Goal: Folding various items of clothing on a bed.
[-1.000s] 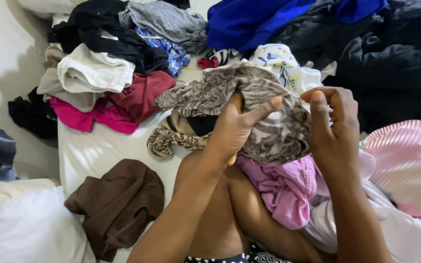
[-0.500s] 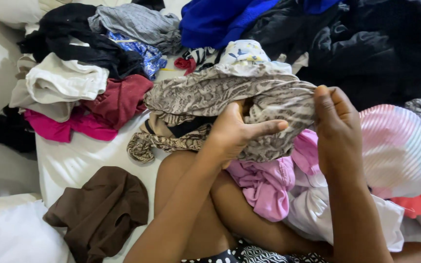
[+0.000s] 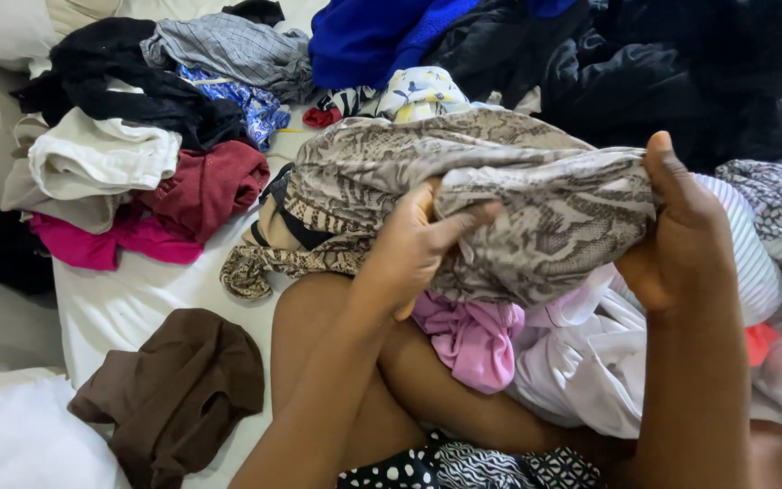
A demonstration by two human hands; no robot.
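Two hands on one patterned garment (image 3: 518, 199): left hand (image 3: 409, 249) closed on its middle, right hand (image 3: 681, 240) clamped on its right edge, held stretched above pink cloth (image 3: 472, 335) and white cloth (image 3: 581, 362). Risk: dangling sleeve (image 3: 273, 263) snagging on nearby piled clothes (image 3: 138, 145); thin fabric slipping from the pinch under uneven pull.

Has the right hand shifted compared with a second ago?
Yes. The right hand has moved rightward, away from the maroon garment on the bed, stretching the snake-print cloth wider.
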